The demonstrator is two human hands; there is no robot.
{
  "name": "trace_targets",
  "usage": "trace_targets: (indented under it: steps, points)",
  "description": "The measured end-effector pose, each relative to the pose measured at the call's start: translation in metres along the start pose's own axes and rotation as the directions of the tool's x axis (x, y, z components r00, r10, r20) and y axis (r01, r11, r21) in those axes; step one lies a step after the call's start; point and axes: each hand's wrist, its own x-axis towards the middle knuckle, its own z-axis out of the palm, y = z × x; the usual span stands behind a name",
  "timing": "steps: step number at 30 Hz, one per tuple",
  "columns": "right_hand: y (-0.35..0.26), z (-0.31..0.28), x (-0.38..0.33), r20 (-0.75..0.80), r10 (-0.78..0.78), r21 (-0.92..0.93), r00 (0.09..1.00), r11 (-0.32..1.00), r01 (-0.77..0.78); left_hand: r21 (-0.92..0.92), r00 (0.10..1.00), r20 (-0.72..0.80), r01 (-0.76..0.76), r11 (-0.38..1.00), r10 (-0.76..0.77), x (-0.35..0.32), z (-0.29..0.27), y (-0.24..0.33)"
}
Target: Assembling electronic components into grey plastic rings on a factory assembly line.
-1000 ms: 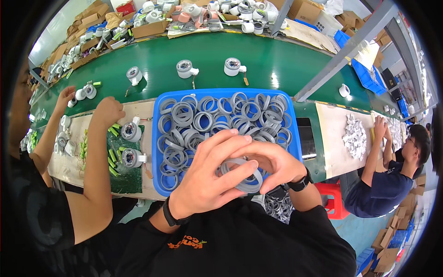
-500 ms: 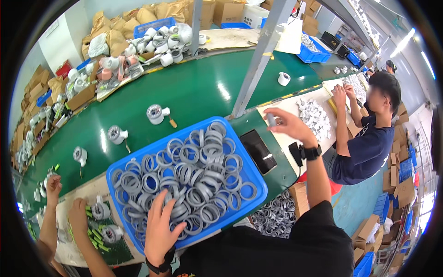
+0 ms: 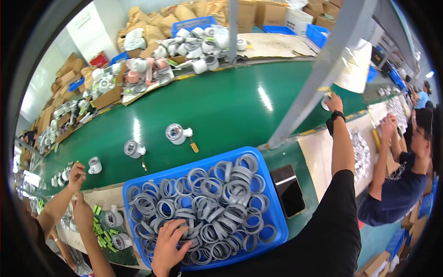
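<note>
My left hand (image 3: 170, 248) rests over the near left part of a blue tray (image 3: 280, 203) heaped with grey rings (image 3: 210, 186). Its fingers are loosely curved and apart, touching the rings without gripping one. Stretched far to the right, my right hand (image 3: 335, 102) is beside a grey metal post (image 3: 318, 83). Its fingers close on a white round housing (image 3: 325, 104) on the green conveyor, partly hidden by the post and the hand. Whether a small grey piece is still in that hand is hidden.
Other white housings (image 3: 175, 133) with tags lie on the green belt (image 3: 217, 111). A black phone (image 3: 287, 190) lies right of the tray. One co-worker's hands (image 3: 77, 177) are at left beside green pieces (image 3: 102, 231); another co-worker (image 3: 397, 184) sits at right near small white parts (image 3: 359, 150).
My right hand has reached forward and away to the white housing on the belt. My left hand stays over the rings. The view has turned right; the left co-worker's hands have come together.
</note>
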Motion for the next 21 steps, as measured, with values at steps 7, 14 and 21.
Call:
trace_targets:
  steps: [7, 14, 21]
  points:
    - [-0.059, -0.030, -0.041, 0.179, 0.115, -0.024, 0.977, 0.993, -0.112, 0.007, 0.991, -0.123, 0.043, 0.999, -0.042, -0.008, -0.001, 0.000]
    - [-0.139, -0.237, -0.211, 0.520, -0.640, 0.637, 0.565, 0.731, 0.243, -0.039, 0.955, -0.266, -0.147, 0.988, 0.132, -0.011, -0.004, 0.006]
    - [-0.268, -0.308, -0.394, -0.145, -0.981, 0.966, -0.131, -0.169, 0.195, -0.966, 0.968, -0.084, -0.021, 0.257, -0.237, -0.058, 0.052, 0.009]
